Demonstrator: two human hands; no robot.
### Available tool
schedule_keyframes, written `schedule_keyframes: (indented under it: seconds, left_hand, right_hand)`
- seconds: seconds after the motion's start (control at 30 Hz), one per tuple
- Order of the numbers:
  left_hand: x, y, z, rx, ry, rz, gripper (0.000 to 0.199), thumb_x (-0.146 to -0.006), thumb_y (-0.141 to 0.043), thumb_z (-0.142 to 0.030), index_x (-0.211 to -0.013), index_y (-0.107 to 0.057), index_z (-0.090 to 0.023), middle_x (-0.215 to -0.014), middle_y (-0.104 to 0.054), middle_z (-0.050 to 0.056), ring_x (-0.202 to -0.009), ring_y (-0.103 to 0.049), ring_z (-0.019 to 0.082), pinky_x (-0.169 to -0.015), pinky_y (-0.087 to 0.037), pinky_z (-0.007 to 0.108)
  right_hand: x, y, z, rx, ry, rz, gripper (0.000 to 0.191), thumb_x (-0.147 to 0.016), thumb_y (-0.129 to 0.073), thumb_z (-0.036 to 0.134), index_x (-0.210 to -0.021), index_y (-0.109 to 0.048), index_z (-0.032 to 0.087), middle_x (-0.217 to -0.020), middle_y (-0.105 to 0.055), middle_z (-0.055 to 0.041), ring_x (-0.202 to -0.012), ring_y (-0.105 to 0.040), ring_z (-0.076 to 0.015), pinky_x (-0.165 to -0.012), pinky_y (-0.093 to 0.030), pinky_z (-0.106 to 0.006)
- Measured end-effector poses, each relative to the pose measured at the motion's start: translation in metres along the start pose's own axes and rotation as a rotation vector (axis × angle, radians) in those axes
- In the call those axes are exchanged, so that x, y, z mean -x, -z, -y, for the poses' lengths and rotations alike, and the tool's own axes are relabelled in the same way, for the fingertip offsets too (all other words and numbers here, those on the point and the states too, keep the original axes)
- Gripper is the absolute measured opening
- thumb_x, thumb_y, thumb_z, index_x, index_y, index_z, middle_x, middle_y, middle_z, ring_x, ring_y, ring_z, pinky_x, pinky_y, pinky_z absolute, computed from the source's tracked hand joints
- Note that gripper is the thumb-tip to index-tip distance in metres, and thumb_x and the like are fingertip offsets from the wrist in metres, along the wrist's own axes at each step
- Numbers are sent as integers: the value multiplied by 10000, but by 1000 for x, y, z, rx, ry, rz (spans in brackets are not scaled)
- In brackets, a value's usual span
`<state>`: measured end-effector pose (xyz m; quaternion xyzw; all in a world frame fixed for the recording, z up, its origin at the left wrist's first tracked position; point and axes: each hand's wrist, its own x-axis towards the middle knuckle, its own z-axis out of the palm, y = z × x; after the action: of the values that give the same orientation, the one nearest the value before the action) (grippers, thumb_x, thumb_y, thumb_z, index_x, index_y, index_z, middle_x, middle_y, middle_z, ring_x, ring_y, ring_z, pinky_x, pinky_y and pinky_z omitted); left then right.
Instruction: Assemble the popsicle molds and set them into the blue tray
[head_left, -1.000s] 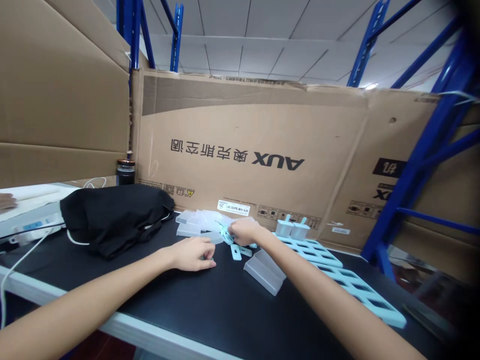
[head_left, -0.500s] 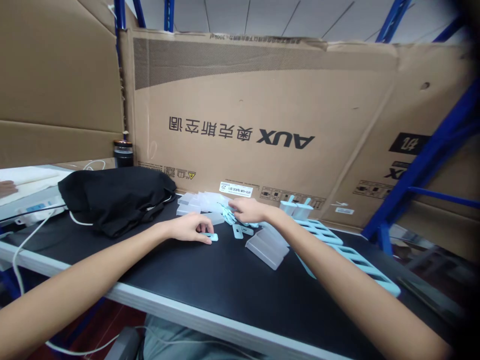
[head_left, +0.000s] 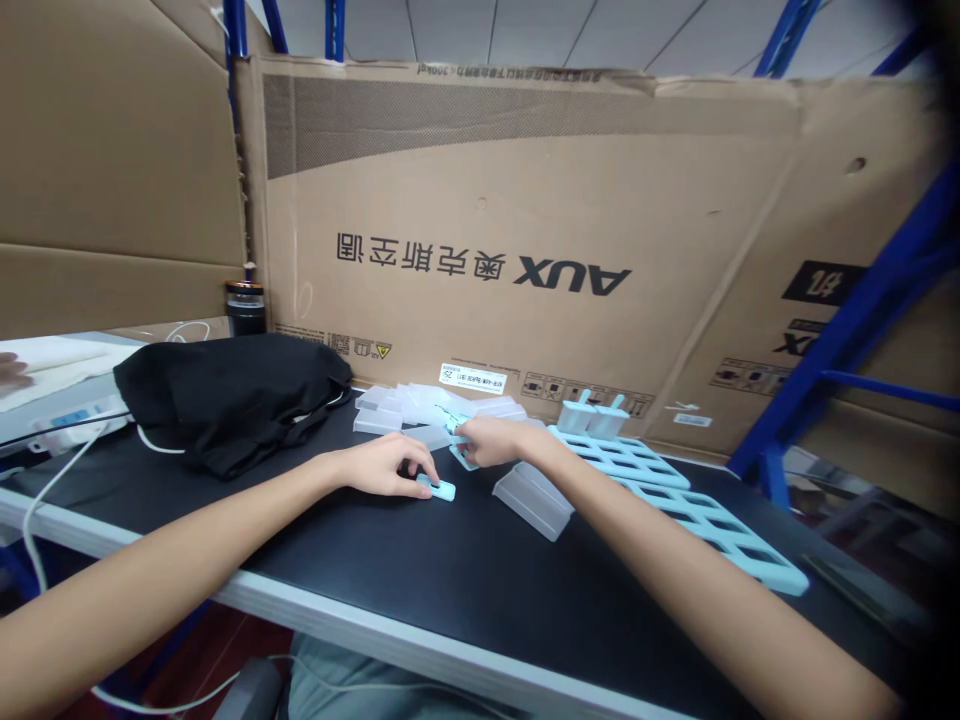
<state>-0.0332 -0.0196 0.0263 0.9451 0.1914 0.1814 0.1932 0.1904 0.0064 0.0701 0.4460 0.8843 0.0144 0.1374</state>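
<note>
On the black tabletop [head_left: 420, 570], head view: left hand [head_left: 386, 466] pinches one light-blue slotted handle piece [head_left: 444, 491] between thumb and forefinger, close to the surface. Right hand [head_left: 487, 440] curled over a small heap of similar light-blue pieces [head_left: 453, 421]; cannot tell whether it grips one. Translucent mould cups [head_left: 379, 410] lie behind the heap, more translucent cups [head_left: 531, 502] beside the right forearm. Risks, as judged: heaped pieces overlap, so lifting one might drag others; the left pinch sits at one end, so the piece could swivel or slip; a low sweep of the right forearm might nudge the near cups or the light-blue frame [head_left: 787, 578]. Two stick-topped cups [head_left: 576, 415] stand upright by the far frame [head_left: 675, 480] (seated in it or merely behind, unclear) and could tip if bumped. Hidden: right fingertips, the heap's count, part of the near frame under the forearm. Another hand [head_left: 10, 372], far left, is blurred and cut off.
</note>
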Motion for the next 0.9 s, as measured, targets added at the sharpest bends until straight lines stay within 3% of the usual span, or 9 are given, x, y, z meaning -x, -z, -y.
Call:
schedule_keyframes:
  seconds: [0.13, 0.3, 0.53, 0.7, 0.9]
  left_hand:
    - [0, 0, 0, -29, 20, -9, 314, -799, -620, -444, -1006, -676, -215, -878, -654, 30, -719, -558, 121, -664, -412, 232]
    - [1, 0, -8, -66, -9, 17, 285, -855, -543, -426, -1026, -658, -228, -1052, -637, 37, -792, -582, 135, -735, -442, 250]
    - [-10, -10, -8, -215, 96, -107, 332, -944, -355, -393, -1161, -571, -265, -1264, -541, 27, -1171, -493, 191, -990, -384, 321]
    - [-13, -16, -4, -295, 125, -126, 341, -950, -321, -386, -1138, -573, -254, -1222, -573, 29, -1151, -497, 205, -989, -383, 359]
    - [-10, -11, -8, -325, 94, -148, 301, -942, -334, -325, -1112, -567, -238, -1148, -594, 41, -1100, -519, 198, -955, -399, 340]
  right_hand:
    - [-2, -6, -11, 2, 31, -66, 218, -720, -496, 179, -889, -631, 150, -773, -647, -58, -661, -547, -140, -578, -336, -232]
    - [-3, -7, -28, 30, 53, -153, 174, -718, -513, 198, -848, -627, 177, -820, -658, -40, -726, -564, -145, -608, -339, -234]
    - [-27, -2, -27, 74, -44, -128, 319, -710, -573, 360, -933, -625, 138, -859, -654, -82, -742, -579, -175, -607, -363, -253]
    - [-41, -5, -26, 93, -85, -116, 320, -696, -567, 324, -935, -639, 125, -859, -654, -104, -742, -591, -193, -574, -366, -251]
    - [-36, -6, -36, 125, -134, -102, 317, -636, -564, 213, -932, -653, 141, -820, -655, -100, -728, -602, -204, -545, -355, -243]
